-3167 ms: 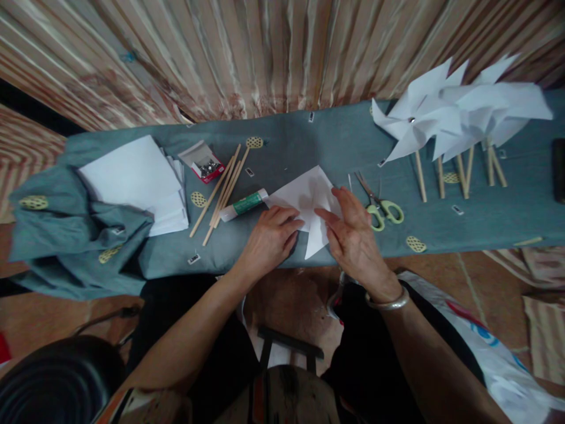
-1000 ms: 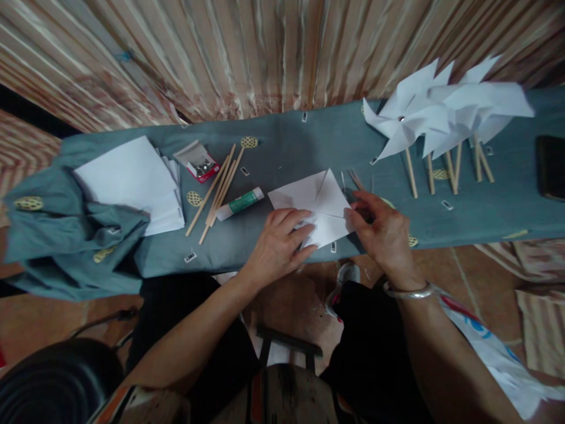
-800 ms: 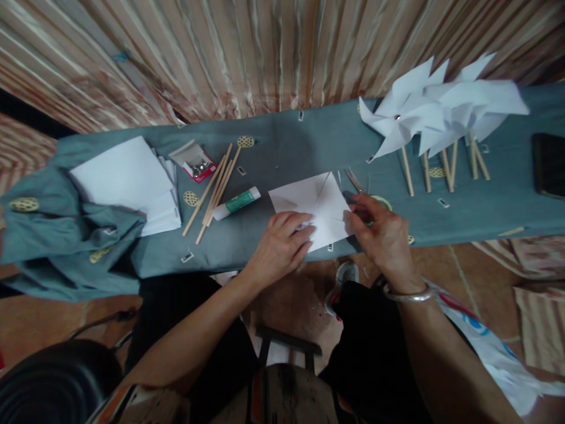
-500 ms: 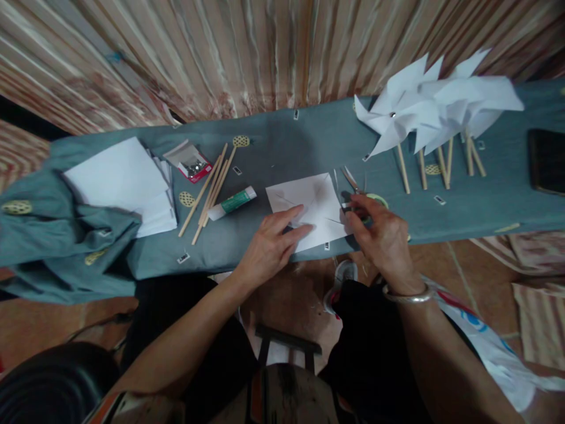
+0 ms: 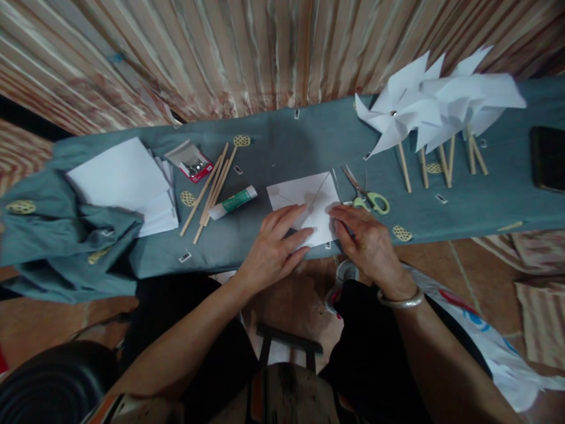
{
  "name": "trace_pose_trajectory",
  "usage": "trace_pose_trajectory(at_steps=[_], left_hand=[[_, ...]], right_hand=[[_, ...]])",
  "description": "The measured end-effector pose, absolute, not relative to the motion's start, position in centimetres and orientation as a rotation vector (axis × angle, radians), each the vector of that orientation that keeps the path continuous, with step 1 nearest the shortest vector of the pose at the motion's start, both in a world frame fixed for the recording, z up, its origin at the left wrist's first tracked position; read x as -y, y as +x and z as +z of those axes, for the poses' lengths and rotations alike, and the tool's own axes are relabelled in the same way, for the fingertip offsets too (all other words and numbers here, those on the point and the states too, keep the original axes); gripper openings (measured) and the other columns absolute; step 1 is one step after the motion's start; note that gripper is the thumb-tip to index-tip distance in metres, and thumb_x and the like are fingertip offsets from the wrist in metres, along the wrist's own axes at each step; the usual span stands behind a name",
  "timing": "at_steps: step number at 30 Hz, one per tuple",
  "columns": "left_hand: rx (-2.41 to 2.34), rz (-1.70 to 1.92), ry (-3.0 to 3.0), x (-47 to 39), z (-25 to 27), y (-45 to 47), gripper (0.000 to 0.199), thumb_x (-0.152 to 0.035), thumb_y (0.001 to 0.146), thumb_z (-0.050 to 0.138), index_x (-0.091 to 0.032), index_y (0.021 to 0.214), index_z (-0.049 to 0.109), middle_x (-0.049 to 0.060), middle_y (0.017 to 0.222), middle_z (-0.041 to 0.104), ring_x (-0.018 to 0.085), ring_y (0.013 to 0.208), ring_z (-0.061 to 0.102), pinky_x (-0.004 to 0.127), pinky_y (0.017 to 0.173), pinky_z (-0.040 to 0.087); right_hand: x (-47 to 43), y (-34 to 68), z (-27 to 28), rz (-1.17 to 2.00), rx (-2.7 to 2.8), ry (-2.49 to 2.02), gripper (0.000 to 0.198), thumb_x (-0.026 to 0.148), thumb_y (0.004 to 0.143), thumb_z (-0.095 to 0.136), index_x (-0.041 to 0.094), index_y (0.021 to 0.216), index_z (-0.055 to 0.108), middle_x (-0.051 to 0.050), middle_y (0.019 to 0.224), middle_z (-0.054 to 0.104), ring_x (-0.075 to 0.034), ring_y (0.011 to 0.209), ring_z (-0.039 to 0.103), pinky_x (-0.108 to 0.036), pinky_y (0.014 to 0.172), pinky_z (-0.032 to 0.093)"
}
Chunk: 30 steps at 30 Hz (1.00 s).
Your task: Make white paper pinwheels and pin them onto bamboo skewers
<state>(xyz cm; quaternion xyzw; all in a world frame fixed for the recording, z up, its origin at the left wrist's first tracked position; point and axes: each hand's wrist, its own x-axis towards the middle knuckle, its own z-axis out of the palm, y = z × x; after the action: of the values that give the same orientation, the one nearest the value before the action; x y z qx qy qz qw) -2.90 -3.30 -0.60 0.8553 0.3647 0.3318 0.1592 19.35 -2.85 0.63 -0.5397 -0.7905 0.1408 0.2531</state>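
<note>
A white square sheet of paper (image 5: 300, 187) lies near the front edge of the cloth-covered table. Thin slits or lines run inward from its corners. My left hand (image 5: 276, 244) rests on the sheet's lower left part, fingers spread and pressing it flat. On the right side of the same sheet are the fingertips of my right hand (image 5: 364, 238), thumb and forefinger apart; its palm faces down, so the underside is hidden. Just beyond that hand lie scissors (image 5: 366, 195) with light green handles, blades slightly apart and pointing away from me.
A glue stick (image 5: 233, 202), wooden sticks (image 5: 214, 191) and a small box of metal pins (image 5: 193, 165) lie left of the sheet. Further left is a paper stack (image 5: 126, 182). Several white pinwheels (image 5: 424, 109) lie at the right, near a dark phone-like object (image 5: 547, 158).
My right hand has left the scissors, which now lie on the table, and moved left onto the paper's right side. The left hand stays on the sheet.
</note>
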Motion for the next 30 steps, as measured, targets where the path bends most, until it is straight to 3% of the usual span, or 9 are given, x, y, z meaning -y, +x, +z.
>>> trace_pose_trajectory(at_steps=[4, 9, 24, 28, 30], left_hand=[[-1.022, 0.941, 2.400, 3.3, 0.3, -3.5, 0.022, -0.011, 0.088, 0.052, -0.020, 0.101, 0.068, 0.013, 0.144, 0.049, 0.028, 0.134, 0.043, 0.053, 0.104, 0.042], [-1.118, 0.958, 2.343, 2.8, 0.4, -4.4, 0.026, -0.006, 0.083, 0.051, -0.021, 0.094, 0.070, 0.010, 0.138, 0.055, 0.027, 0.130, 0.048, 0.053, 0.102, 0.045], [-1.258, 1.021, 2.364, 2.1, 0.1, -6.5, 0.019, -0.011, 0.088, 0.053, -0.020, 0.097, 0.068, 0.008, 0.117, 0.066, 0.023, 0.114, 0.058, 0.045, 0.096, 0.051], [-1.483, 1.011, 2.321, 0.7, 0.9, -9.3, 0.016, -0.019, 0.089, 0.056, -0.021, 0.101, 0.067, 0.008, 0.122, 0.064, 0.023, 0.114, 0.058, 0.045, 0.100, 0.048], [-1.602, 0.943, 2.334, 0.1, 0.9, -10.9, 0.025, -0.025, 0.085, 0.063, -0.023, 0.110, 0.065, 0.008, 0.126, 0.062, 0.026, 0.117, 0.056, 0.046, 0.101, 0.047]], right_hand=[[2.8, 19.3, 0.7, 0.401, 2.138, -1.502, 0.032, 0.022, 0.095, 0.043, 0.017, 0.116, 0.067, -0.013, 0.121, 0.069, -0.026, 0.118, 0.062, -0.049, 0.106, 0.046], [2.6, 19.2, 0.6, 0.383, 2.118, -1.512, 0.031, 0.023, 0.095, 0.043, 0.020, 0.113, 0.067, -0.010, 0.118, 0.070, -0.025, 0.115, 0.063, -0.048, 0.104, 0.047], [2.1, 18.5, 0.8, 0.367, 2.116, -1.533, 0.031, 0.022, 0.094, 0.042, 0.019, 0.113, 0.067, -0.011, 0.115, 0.072, -0.025, 0.110, 0.065, -0.047, 0.100, 0.049], [2.1, 18.3, 1.1, 0.361, 2.104, -1.513, 0.031, 0.023, 0.094, 0.044, 0.018, 0.112, 0.068, -0.011, 0.114, 0.072, -0.026, 0.109, 0.066, -0.047, 0.100, 0.050], [2.1, 18.2, 1.1, 0.354, 2.102, -1.507, 0.031, 0.024, 0.094, 0.044, 0.018, 0.112, 0.068, -0.011, 0.114, 0.072, -0.026, 0.109, 0.066, -0.047, 0.099, 0.050]])
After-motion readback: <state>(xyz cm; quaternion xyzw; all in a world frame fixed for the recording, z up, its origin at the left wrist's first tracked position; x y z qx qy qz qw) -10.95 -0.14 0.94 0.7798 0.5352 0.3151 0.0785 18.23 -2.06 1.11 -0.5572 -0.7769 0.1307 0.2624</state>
